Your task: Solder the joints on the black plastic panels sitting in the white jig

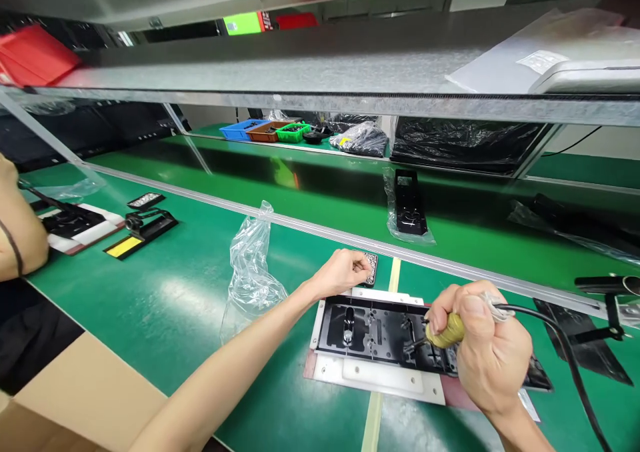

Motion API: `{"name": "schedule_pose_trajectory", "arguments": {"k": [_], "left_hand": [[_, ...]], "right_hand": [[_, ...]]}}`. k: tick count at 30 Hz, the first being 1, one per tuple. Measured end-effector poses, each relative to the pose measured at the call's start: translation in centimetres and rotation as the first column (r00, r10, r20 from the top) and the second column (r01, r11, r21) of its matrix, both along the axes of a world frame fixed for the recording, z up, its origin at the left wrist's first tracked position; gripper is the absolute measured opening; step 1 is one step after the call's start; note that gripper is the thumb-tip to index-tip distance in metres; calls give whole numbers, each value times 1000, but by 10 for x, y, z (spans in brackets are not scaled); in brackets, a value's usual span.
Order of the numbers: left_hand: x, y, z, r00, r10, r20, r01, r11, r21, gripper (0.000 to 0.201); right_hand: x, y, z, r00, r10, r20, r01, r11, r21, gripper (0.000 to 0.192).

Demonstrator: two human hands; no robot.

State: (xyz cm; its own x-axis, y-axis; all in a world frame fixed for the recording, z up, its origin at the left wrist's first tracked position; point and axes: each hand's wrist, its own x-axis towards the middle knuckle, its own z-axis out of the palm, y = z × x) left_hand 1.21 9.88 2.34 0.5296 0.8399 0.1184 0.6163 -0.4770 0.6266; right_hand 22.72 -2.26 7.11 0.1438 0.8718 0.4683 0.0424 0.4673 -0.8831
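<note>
Black panel [380, 335] on white fixture [385, 375], plastic bag [253, 265] left — perhaps a small tray [371, 269] behind

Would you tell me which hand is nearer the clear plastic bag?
Left. The left hand is just right of the bag; the right hand is farther right, gripping a tool.

The right hand [487, 349] hides the tool's [447, 332] grip; its tip is too small to make out. The co-worker's arm [17, 229] is cut off at the left edge.

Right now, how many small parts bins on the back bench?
3, side by side at the far bench: blue bin leftmost, brown bin in the middle, green bin rightmost. More may hide behind the shelf.
</note>
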Motion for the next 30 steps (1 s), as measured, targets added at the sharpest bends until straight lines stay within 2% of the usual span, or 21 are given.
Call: {"name": "schedule_pose_trajectory", "arguments": {"k": [3, 5, 8, 11, 19, 25, 30], "left_hand": [[21, -22, 11, 992, -82, 94, 87, 995, -57, 17], [33, -37, 18, 977, -176, 121, 182, 983, -36, 17], [46, -53, 24, 953, -293, 69, 290, 956, 52, 19], [50, -59, 23, 937, -349, 5, 346, 932, 104, 18], [52, -54, 12, 947, -316, -54, 320, 940, 122, 17], [53, -56, 14, 942, -328, -73, 336, 928, 164, 19], [41, -62, 18, 942, -332, -55, 337, 925, 176, 24]], "right_hand": [[2, -3, 6, 1000, 4, -7, -4, 1000, 10, 29], [2, -4, 8, 1000, 11, -22, -10, 1000, 17, 27], [0, -5, 9, 999, 26, -46, -25, 999, 25, 27], [-2, -6, 9, 997, 42, -58, -41, 999, 11, 28], [-4, -6, 6, 995, 50, -82, -51, 999, -12, 26], [-5, -6, 6, 995, 57, -83, -56, 998, 10, 26], [-5, -6, 6, 997, 39, -72, -39, 999, 1, 26]]}}
